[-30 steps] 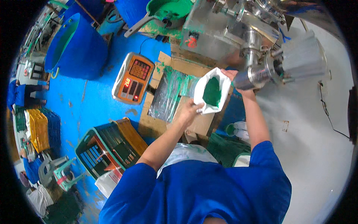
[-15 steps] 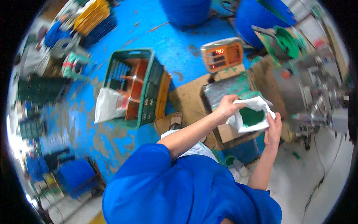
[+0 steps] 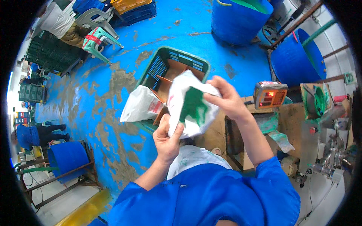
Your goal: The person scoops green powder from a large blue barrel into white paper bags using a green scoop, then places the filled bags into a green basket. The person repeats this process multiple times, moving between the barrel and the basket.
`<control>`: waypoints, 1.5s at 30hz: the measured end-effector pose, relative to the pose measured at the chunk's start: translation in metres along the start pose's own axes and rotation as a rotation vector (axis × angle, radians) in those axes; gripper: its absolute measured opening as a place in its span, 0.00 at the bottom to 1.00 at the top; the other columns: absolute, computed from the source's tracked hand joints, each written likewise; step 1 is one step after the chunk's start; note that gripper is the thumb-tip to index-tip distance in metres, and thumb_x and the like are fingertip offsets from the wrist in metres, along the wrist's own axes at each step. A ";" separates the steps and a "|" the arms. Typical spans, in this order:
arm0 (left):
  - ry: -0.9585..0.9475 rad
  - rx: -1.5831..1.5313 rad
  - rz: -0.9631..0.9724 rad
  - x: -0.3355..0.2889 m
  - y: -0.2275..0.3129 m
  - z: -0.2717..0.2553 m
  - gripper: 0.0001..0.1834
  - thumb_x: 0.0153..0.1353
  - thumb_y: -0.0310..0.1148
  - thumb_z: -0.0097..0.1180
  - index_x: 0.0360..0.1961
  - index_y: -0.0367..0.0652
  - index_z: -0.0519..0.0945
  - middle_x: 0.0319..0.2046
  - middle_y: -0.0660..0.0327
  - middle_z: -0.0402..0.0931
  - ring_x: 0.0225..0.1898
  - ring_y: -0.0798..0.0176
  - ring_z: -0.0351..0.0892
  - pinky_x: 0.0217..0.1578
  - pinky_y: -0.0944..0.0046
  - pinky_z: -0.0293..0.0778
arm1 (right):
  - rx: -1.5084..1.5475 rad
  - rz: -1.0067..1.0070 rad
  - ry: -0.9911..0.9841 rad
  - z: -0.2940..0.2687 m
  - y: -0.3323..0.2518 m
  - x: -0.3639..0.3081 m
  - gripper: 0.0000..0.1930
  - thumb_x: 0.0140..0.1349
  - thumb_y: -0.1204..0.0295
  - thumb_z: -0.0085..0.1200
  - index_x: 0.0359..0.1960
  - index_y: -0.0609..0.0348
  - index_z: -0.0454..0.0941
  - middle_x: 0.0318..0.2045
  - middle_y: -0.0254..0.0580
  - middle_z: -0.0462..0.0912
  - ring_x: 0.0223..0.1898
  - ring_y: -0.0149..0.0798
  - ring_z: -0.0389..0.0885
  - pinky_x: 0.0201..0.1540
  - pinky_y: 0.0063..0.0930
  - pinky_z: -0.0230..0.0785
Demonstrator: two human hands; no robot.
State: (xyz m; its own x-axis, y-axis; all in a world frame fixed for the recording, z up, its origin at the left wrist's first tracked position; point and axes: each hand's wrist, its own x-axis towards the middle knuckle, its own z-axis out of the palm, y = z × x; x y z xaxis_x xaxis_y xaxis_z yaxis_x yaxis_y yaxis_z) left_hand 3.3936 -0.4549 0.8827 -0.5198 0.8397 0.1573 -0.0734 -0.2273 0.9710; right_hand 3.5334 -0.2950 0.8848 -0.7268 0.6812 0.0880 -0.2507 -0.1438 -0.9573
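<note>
Between my two hands is a white bag (image 3: 177, 88), its mouth spread and deep green powder showing inside. My left hand (image 3: 166, 140) pinches the near left edge of the bag, thumb on top. At the far right edge my right hand (image 3: 228, 98) grips the rim with thumb and fingers. The bag hangs over the near right part of a dark green crate (image 3: 158, 51), which has brown dividers (image 3: 166, 81) inside. A second white bag (image 3: 137, 105) leans in the crate's left side, beside the one I hold.
An orange digital scale display (image 3: 272, 96) stands right, by a wooden bench (image 3: 296, 118) and metal machine (image 3: 332, 150). Blue barrels (image 3: 241, 22) are at the back right. A mint stool (image 3: 98, 40) and stacked green crates (image 3: 51, 52) stand left. Another person (image 3: 28, 137) is far left.
The bag has moved left with both my hands, from above the scale platform to over the green crate. My view has turned, so the scale now appears farther right.
</note>
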 end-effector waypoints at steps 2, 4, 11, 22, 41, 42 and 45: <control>0.197 -0.020 -0.064 0.011 -0.047 -0.030 0.07 0.54 0.19 0.56 0.21 0.38 0.73 0.25 0.67 0.64 0.30 0.71 0.61 0.33 0.71 0.58 | -0.147 0.047 -0.101 0.015 0.040 0.058 0.10 0.56 0.70 0.58 0.33 0.57 0.68 0.28 0.24 0.63 0.32 0.20 0.63 0.33 0.16 0.59; 0.319 -0.053 -0.083 0.027 -0.103 -0.060 0.08 0.52 0.19 0.57 0.21 0.39 0.73 0.26 0.68 0.65 0.30 0.73 0.61 0.33 0.72 0.58 | -0.273 0.093 -0.180 0.030 0.089 0.106 0.13 0.55 0.68 0.57 0.30 0.59 0.64 0.26 0.28 0.60 0.31 0.24 0.60 0.32 0.21 0.57; 0.560 -0.125 -0.354 0.087 -0.220 -0.147 0.11 0.51 0.22 0.61 0.20 0.44 0.71 0.21 0.67 0.70 0.23 0.73 0.68 0.26 0.71 0.67 | -0.313 0.428 -0.082 0.046 0.220 0.211 0.15 0.50 0.73 0.53 0.39 0.60 0.65 0.31 0.37 0.72 0.34 0.32 0.71 0.35 0.27 0.65; 0.720 -0.194 -0.486 0.134 -0.261 -0.156 0.12 0.48 0.23 0.59 0.18 0.44 0.66 0.20 0.66 0.67 0.20 0.71 0.65 0.21 0.69 0.63 | -0.756 0.435 0.127 0.032 0.248 0.232 0.15 0.52 0.76 0.44 0.43 0.53 0.67 0.39 0.53 0.77 0.45 0.54 0.75 0.45 0.43 0.66; 0.524 -0.092 -0.745 0.200 -0.247 -0.188 0.15 0.47 0.23 0.61 0.17 0.47 0.65 0.17 0.67 0.68 0.16 0.70 0.67 0.14 0.67 0.64 | -0.862 0.323 0.287 0.021 0.287 0.243 0.09 0.44 0.80 0.55 0.28 0.58 0.71 0.31 0.48 0.77 0.33 0.48 0.77 0.33 0.38 0.69; 0.407 -0.025 -0.669 0.203 -0.249 -0.188 0.15 0.46 0.23 0.61 0.17 0.48 0.65 0.16 0.68 0.66 0.15 0.71 0.65 0.13 0.68 0.61 | -1.025 0.392 0.353 0.016 0.287 0.242 0.07 0.44 0.80 0.53 0.26 0.58 0.70 0.32 0.52 0.77 0.34 0.52 0.77 0.35 0.40 0.69; 0.184 0.005 -0.597 0.234 -0.242 -0.194 0.18 0.43 0.24 0.65 0.15 0.47 0.64 0.14 0.69 0.64 0.13 0.71 0.61 0.13 0.68 0.58 | -1.148 -0.011 0.395 -0.010 0.267 0.258 0.07 0.50 0.79 0.48 0.32 0.61 0.71 0.32 0.55 0.77 0.38 0.55 0.77 0.38 0.46 0.70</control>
State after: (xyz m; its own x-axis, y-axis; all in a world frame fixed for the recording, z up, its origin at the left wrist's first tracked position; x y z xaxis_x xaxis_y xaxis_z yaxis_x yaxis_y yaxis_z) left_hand 3.1250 -0.2994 0.6500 -0.5285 0.7224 -0.4459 -0.3927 0.2577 0.8828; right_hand 3.2858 -0.1505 0.6496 -0.4327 0.8792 0.1995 0.6023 0.4466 -0.6617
